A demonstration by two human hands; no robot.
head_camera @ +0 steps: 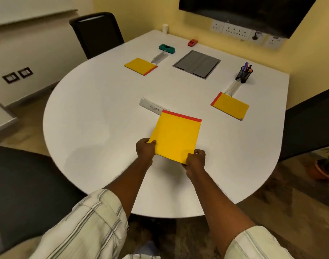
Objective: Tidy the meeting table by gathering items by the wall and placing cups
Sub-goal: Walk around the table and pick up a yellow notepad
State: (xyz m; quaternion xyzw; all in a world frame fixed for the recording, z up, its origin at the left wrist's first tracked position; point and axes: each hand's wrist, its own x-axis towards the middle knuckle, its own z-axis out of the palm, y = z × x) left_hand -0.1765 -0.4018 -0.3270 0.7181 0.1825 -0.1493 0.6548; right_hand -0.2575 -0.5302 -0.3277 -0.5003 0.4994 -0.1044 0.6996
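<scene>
Holding the near notepad [175, 139] with both hands, I pinch its near left corner with my left hand [145, 150] and grip its near right corner with my right hand [196, 158], thumbs on top. This yellow pad is in the near middle part of the white table [96, 109]. Its red strip points to the far side, where it meets the end of the near name card [152, 107]. I cannot tell if the pad is lifted or lies flat.

I judge that the tidying is only at its beginning. The far left notepad [140, 66] and the right notepad [230, 106] lie well apart from each other. The left name card [159, 57] and the right name card [232, 87] each sit just beside their pad. A black pen holder [244, 73] with pens stands at the far right, just beyond the right name card.

Some things are already on the far side, near the yellow wall [178, 21]: a green item [166, 48], a small red item [192, 42] and one white cup [165, 28] at the far edge. A grey hatch [197, 64] is set into the table between the two far pads.

What is left, in my judgement, is almost everything. The three pads, the three cards and the pen holder must go to the wall, and the cups must be placed. I see only one cup.
</scene>
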